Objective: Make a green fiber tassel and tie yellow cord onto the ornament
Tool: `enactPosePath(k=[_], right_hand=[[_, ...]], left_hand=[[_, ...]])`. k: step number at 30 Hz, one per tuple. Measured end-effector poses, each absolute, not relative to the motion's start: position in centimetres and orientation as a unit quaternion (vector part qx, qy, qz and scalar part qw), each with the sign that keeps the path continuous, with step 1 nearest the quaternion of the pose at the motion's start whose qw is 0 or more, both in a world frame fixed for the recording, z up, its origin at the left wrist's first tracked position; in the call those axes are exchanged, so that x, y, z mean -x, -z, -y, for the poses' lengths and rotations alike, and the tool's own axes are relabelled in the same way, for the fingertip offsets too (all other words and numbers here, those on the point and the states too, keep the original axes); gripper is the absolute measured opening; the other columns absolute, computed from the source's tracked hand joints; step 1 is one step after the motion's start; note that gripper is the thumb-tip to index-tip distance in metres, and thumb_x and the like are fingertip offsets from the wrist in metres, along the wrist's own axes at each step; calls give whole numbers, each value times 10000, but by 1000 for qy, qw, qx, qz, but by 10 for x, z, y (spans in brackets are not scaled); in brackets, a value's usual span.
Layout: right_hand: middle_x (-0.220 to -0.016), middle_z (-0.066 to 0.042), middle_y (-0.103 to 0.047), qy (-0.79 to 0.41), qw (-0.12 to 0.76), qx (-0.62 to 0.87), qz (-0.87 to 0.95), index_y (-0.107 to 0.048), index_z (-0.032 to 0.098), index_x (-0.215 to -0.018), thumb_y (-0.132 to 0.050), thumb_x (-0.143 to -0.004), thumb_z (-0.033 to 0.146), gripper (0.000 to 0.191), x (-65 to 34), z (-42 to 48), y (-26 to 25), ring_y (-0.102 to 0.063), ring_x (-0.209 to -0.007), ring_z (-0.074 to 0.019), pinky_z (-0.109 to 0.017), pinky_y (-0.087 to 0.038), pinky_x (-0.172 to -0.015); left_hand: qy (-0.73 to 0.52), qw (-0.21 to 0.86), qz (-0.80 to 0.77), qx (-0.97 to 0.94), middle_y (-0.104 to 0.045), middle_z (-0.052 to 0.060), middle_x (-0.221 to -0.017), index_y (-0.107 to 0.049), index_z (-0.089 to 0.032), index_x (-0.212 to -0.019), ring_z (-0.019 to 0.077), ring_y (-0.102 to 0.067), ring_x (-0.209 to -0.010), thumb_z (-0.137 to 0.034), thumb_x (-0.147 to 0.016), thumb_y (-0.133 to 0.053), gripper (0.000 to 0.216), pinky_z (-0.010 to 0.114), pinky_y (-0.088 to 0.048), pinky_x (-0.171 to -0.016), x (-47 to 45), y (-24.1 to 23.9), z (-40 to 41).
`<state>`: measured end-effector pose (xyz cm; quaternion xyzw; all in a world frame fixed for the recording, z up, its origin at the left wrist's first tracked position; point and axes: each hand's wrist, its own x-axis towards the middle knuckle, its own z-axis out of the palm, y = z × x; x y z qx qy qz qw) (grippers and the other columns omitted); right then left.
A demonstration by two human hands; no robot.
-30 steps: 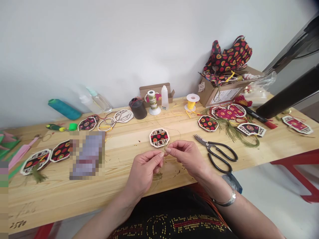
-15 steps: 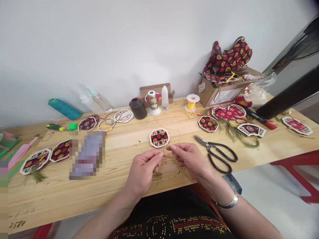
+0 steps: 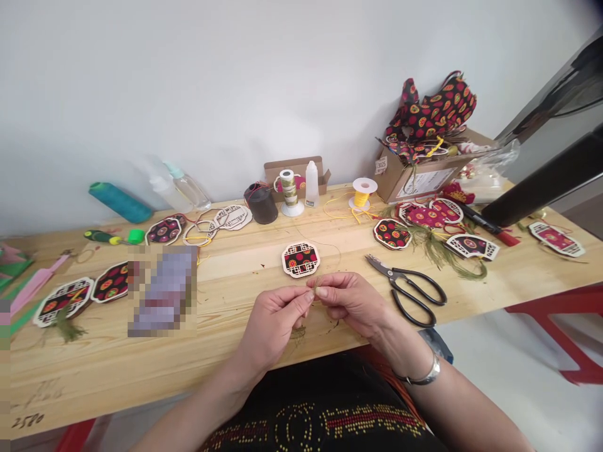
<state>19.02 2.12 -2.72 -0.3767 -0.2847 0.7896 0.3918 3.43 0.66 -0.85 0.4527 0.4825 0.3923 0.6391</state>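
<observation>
Right hand [image 3: 354, 302] has met left hand [image 3: 276, 321], green tassel [image 3: 316, 286] pinched between.

The wooden table [image 3: 226, 358] carries scissors [image 3: 409, 290], a latticed ornament [image 3: 301, 258], a yellow spool [image 3: 362, 191] and a cardboard box [image 3: 424, 180].

On the table [image 3: 235, 295], left of the left hand [image 3: 276, 321], a blurred patch [image 3: 162, 292] of coloured squares covers whatever lies there. A blurred strip [image 3: 4, 370] of the same kind runs along the left edge. The fingers [image 3: 308, 296] of both hands pinch a thin greenish strand [image 3: 315, 284], too small to say what it is, and the right hand [image 3: 351, 300] hides part of it. A green tassel [image 3: 298, 333] shows only partly under the left hand. Both forearms are cut by the bottom edge. A dark bar [image 3: 546, 182] leaves the picture at the right edge. The label [image 3: 381, 164] on the cardboard box [image 3: 424, 179] is too small to read.
</observation>
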Motion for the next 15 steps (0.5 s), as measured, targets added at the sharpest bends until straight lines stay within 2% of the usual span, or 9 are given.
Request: enactPosePath(k=[4, 8, 11, 15], right_hand=[[-549, 33, -559, -788, 406, 372, 276, -685, 160, -647, -801, -582, 293, 187, -190, -21, 26, -278, -423, -18, -211, -107, -417], [-511, 59, -491, -762, 431, 388, 290, -622, 146, -584, -785, -601, 300, 224, -188, -21, 22, -276, -427, -21, -210, -126, -419], [-516, 60, -497, -719, 449, 415, 330, -580, 148, -553, -765, -619, 309, 254, -188, -22, 18, -277, -429, -26, -215, -163, -425], [-561, 39, -562, -661, 453, 434, 411, -606, 150, -594, -700, -692, 275, 184, -191, -24, 14, -326, -461, -41, -221, -248, -464]], left_hand=[[-377, 646, -477, -461, -389, -44, -510, -687, -154, -658, 60, -290, -474, -271, -772, -622, 175, 217, -208, -446, -36, 7, -7], [-377, 650, -471, -461, -409, -36, -535, -652, -153, -623, 62, -300, -483, -276, -790, -613, 211, 223, -211, -451, -36, 9, -7], [-381, 662, -462, -452, -426, -28, -553, -624, -148, -592, 63, -323, -498, -284, -804, -605, 253, 219, -226, -459, -37, 10, -7], [-390, 711, -443, -382, -484, -11, -588, -638, -138, -607, 55, -342, -499, -299, -778, -631, 235, 201, -246, -459, -40, 7, -8]])
